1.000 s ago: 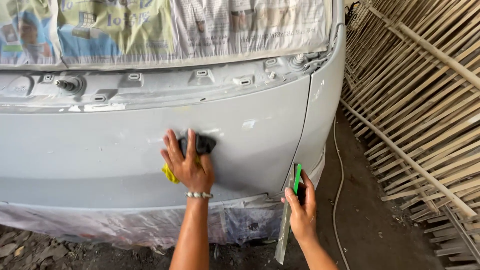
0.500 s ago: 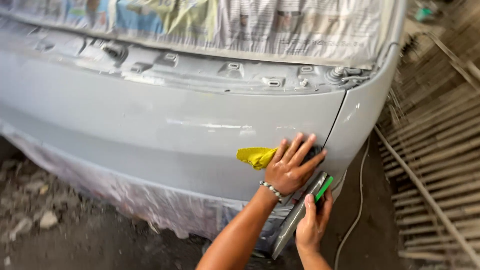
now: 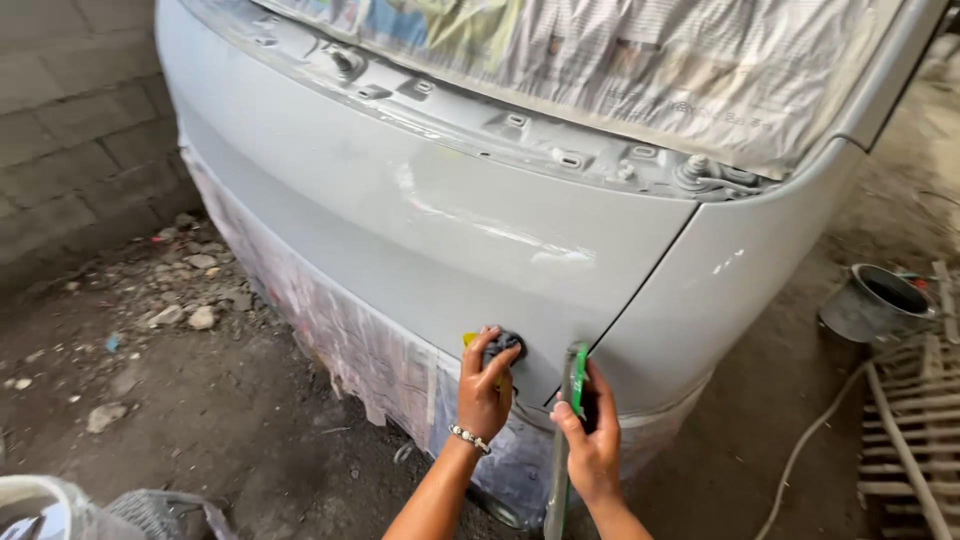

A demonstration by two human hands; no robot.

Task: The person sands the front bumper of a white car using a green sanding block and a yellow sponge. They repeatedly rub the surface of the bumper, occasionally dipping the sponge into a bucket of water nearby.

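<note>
A grey primed car body panel (image 3: 430, 220) fills the view, with paper masking (image 3: 620, 60) over the glass above it. My left hand (image 3: 487, 385) presses a dark sanding pad (image 3: 503, 345) with a yellow cloth (image 3: 470, 340) under it against the lower edge of the panel, near the vertical seam. A beaded bracelet is on that wrist. My right hand (image 3: 590, 440) is just right of the seam and grips a green-and-black hose nozzle (image 3: 577, 375), its hose hanging down.
Plastic sheeting (image 3: 360, 350) is taped along the car's bottom edge. A grey metal bucket (image 3: 875, 300) stands on the dirt floor at right, beside a white cable (image 3: 820, 440). Stones and rubble lie by the block wall (image 3: 70, 120) at left. A white container (image 3: 40, 505) sits bottom left.
The view has swung left and pulled back. My left hand has slid down to the panel's lower edge with the pad; my right hand now holds the nozzle close beside it.
</note>
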